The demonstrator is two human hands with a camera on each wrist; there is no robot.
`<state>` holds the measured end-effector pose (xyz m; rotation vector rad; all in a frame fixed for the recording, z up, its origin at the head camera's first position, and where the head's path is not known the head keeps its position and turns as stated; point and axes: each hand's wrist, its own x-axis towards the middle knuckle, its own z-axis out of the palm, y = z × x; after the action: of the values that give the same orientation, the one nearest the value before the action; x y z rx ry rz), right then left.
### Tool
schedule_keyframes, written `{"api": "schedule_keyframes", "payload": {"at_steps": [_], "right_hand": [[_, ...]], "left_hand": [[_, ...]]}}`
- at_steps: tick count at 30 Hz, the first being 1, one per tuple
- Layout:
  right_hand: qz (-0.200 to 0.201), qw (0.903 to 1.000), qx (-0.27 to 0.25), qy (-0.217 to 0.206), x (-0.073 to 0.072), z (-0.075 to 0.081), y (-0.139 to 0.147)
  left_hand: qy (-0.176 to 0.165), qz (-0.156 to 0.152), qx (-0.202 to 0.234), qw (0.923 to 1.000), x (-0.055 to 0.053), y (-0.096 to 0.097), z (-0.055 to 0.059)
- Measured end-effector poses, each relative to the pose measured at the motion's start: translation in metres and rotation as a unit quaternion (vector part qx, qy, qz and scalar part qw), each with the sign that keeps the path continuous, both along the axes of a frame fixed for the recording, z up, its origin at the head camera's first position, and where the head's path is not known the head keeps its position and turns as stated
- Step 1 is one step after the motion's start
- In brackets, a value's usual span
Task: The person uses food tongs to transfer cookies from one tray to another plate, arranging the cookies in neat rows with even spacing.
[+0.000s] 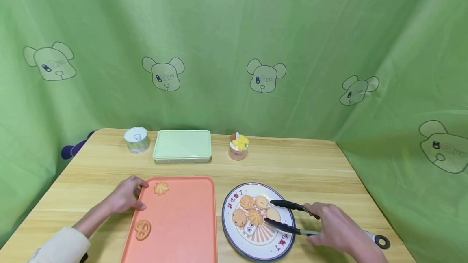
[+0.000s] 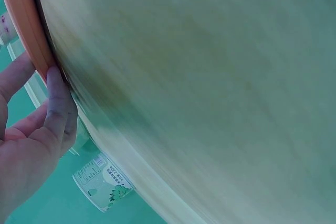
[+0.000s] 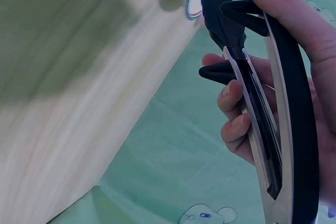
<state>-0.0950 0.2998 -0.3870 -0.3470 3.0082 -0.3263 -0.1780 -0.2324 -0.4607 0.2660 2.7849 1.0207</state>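
Observation:
My left hand (image 1: 126,195) pinches the upper left edge of a coral tray (image 1: 183,222), thumb and fingers on either side of the rim in the left wrist view. On the tray lie a flower-shaped cookie (image 1: 161,188) and a pretzel-shaped cookie (image 1: 143,229). My right hand (image 1: 334,228) grips metal tongs with black tips (image 1: 280,226). The tong tips stand apart over the right part of a patterned plate (image 1: 252,247), beside a smooth pale cookie (image 1: 272,214). Several other cookies and a small white printed piece (image 1: 250,228) sit on that plate.
Along the back of the wooden table (image 1: 300,157) stand a can (image 1: 137,141), a pale green lidded box (image 1: 183,145) and a small dessert cup (image 1: 238,149) with yellow topping. A green curtain (image 1: 219,31) surrounds the table's back and sides.

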Motion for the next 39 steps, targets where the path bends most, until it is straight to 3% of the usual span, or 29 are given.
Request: {"api": "schedule_keyframes", "payload": {"at_steps": [9, 20, 32, 39], "right_hand": [[0.036, 0.9993, -0.008, 0.01, -0.018, 0.011, -0.037], [0.059, 0.9978, -0.03, 0.006, -0.049, 0.008, -0.097], [0.152, 0.988, -0.027, 0.005, -0.076, 0.008, -0.157], [0.175, 0.9845, -0.002, 0.016, -0.086, 0.004, -0.187]], "left_hand": [[-0.002, 0.0, -0.004, 1.0, 0.0, -0.001, 0.0], [0.007, -0.002, -0.003, 1.0, -0.001, -0.001, -0.001], [0.015, -0.006, 0.001, 0.9999, 0.0, -0.003, -0.001], [0.016, -0.007, 0.002, 0.9998, 0.0, -0.003, -0.002]]}}
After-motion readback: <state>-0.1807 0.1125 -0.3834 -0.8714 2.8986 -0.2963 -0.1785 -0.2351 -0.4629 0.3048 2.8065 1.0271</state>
